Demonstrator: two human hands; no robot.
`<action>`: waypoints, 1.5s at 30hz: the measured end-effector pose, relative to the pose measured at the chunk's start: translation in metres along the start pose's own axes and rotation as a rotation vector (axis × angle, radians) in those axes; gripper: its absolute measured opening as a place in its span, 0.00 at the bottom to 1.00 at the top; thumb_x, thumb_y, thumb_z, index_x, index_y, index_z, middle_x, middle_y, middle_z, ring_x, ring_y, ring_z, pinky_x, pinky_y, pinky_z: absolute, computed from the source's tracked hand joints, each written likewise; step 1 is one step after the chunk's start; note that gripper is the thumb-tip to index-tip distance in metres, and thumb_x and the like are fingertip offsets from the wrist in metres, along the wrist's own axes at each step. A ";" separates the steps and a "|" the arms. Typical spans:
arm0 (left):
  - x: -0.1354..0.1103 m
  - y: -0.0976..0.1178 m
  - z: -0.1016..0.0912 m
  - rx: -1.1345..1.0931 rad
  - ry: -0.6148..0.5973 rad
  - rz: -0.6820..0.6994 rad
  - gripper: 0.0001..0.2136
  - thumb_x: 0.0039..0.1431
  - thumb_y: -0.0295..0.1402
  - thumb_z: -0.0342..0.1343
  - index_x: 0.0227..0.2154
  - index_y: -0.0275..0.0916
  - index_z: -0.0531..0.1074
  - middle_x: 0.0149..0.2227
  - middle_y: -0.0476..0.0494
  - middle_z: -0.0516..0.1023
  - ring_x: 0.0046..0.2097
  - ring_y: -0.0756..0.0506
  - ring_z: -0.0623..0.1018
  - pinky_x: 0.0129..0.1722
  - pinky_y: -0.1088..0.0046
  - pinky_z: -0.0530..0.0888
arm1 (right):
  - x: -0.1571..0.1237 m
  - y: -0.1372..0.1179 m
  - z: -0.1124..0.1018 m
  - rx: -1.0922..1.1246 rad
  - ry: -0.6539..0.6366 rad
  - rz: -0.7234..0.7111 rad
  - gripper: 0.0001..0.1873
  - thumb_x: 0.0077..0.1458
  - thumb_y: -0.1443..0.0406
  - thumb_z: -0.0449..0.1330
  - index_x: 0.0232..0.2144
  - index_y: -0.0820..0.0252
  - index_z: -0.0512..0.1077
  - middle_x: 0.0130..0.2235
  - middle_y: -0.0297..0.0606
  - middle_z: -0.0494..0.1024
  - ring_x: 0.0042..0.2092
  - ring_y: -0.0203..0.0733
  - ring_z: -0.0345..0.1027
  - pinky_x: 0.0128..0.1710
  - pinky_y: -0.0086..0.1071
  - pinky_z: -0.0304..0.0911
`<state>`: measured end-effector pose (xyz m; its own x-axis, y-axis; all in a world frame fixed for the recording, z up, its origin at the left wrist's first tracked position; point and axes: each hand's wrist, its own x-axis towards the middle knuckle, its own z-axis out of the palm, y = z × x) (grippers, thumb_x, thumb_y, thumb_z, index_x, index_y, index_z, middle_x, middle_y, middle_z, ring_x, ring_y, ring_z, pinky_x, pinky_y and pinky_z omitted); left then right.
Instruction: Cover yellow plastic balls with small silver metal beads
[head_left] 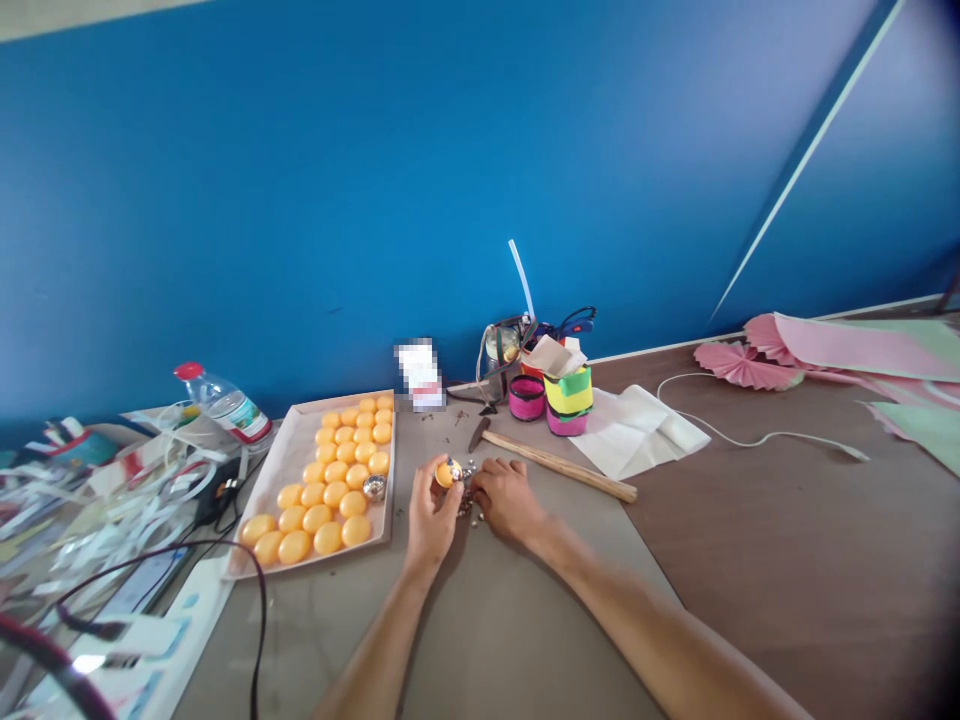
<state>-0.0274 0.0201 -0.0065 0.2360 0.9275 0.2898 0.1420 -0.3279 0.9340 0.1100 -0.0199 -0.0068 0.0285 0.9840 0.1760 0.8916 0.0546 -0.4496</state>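
Note:
My left hand (pixel 430 518) pinches an orange ball (pixel 448 472) between thumb and fingers, held just above the grey table mat. My right hand (pixel 507 498) lies beside it, fingers curled down onto a small pile of tiny metal pieces (pixel 471 500); what its fingertips grip is hidden. To the left a shallow cardboard tray (pixel 279 470) holds several rows of orange balls (pixel 330 495) and one shiny metal cap (pixel 373 487).
A wooden-handled hammer (pixel 559 466) lies behind my hands. Behind it stand coloured tape rolls (pixel 568 398), a jar of tools (pixel 504 352) and white cloth (pixel 637 430). A water bottle (pixel 225 405), cables and paper clutter fill the left; pink paper fans (pixel 742 362) lie far right.

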 end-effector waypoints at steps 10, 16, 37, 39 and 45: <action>0.001 -0.003 0.000 -0.016 0.012 -0.016 0.18 0.50 0.37 0.57 0.45 0.40 0.68 0.36 0.44 0.72 0.37 0.47 0.74 0.38 0.70 0.71 | 0.001 -0.003 -0.007 0.351 0.271 0.029 0.09 0.51 0.71 0.50 0.28 0.60 0.69 0.30 0.35 0.74 0.33 0.36 0.65 0.42 0.34 0.48; 0.000 -0.002 0.001 -0.033 -0.011 -0.047 0.18 0.51 0.38 0.57 0.45 0.39 0.68 0.36 0.45 0.72 0.35 0.48 0.74 0.36 0.71 0.71 | 0.008 -0.002 -0.007 0.889 0.269 0.148 0.04 0.48 0.64 0.55 0.26 0.59 0.66 0.25 0.31 0.69 0.27 0.34 0.61 0.28 0.27 0.54; -0.002 -0.002 0.004 -0.061 -0.074 -0.004 0.21 0.52 0.32 0.55 0.50 0.41 0.62 0.49 0.40 0.68 0.47 0.44 0.72 0.46 0.65 0.70 | 0.008 -0.006 -0.005 1.285 0.088 0.245 0.08 0.44 0.61 0.57 0.26 0.60 0.68 0.21 0.27 0.64 0.23 0.30 0.54 0.24 0.26 0.50; -0.003 -0.001 0.003 -0.060 -0.099 0.004 0.20 0.53 0.32 0.54 0.49 0.40 0.63 0.50 0.39 0.68 0.49 0.43 0.71 0.47 0.65 0.69 | 0.008 -0.006 -0.006 1.311 0.063 0.256 0.08 0.44 0.60 0.58 0.26 0.59 0.67 0.20 0.27 0.65 0.23 0.31 0.55 0.24 0.25 0.50; -0.002 0.000 0.002 -0.056 -0.130 0.014 0.19 0.55 0.33 0.53 0.50 0.40 0.63 0.50 0.38 0.69 0.50 0.42 0.71 0.47 0.64 0.69 | 0.006 -0.009 -0.005 1.398 -0.031 0.297 0.09 0.45 0.59 0.57 0.28 0.59 0.66 0.19 0.27 0.66 0.20 0.30 0.56 0.21 0.25 0.49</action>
<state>-0.0259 0.0180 -0.0073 0.3607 0.8906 0.2771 0.0845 -0.3271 0.9412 0.1047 -0.0157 0.0030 0.1057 0.9906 -0.0868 -0.3166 -0.0492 -0.9473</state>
